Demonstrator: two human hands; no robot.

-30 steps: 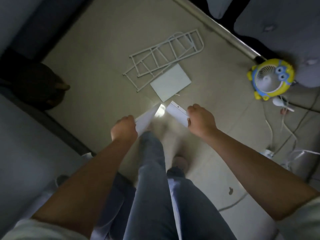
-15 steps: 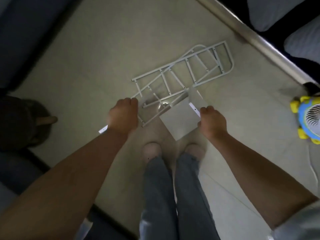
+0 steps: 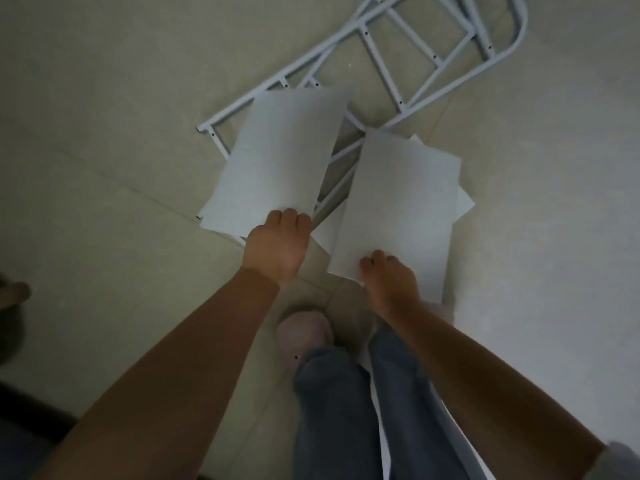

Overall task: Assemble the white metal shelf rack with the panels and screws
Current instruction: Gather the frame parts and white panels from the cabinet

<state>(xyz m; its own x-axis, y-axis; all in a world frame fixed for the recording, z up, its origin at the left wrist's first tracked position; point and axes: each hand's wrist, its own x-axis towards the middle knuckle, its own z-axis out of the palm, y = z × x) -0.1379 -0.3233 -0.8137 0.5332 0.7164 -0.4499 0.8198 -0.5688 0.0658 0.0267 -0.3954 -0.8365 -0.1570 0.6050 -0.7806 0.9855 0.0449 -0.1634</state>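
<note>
1. Head view, centre of the frame: the left hand (image 3: 277,247) grips the near edge of a white panel (image 3: 277,161), fingers curled over the edge and knuckles up. This left panel is held out flat, slightly tilted, and covers the lower end of the metal frames behind it.
2. Just right of centre, the right hand (image 3: 388,275) grips the near edge of a second white panel (image 3: 401,202), fingertips curled onto its top face. The two panels sit side by side with a narrow, dark, wedge-shaped gap between them; they do not touch.
3. Under the right-hand panel lies a third white panel (image 3: 327,226), flat on the floor, with only its corners showing past the held one on the left and right.
4. At the upper centre and upper right, the white side frames (image 3: 381,69) of the rack lie on the floor (image 3: 104,98). They are ladder-like tubes with rungs and small screw holes, rounded at the far end and overlapping one another.
5. At the lower centre, jeans-clad legs (image 3: 332,410) and a pale pink slipper (image 3: 304,334) stand on the beige tile, just below the hands.
6. At the left edge, a dark shape (image 3: 10,296) is too dim to make out.
</note>
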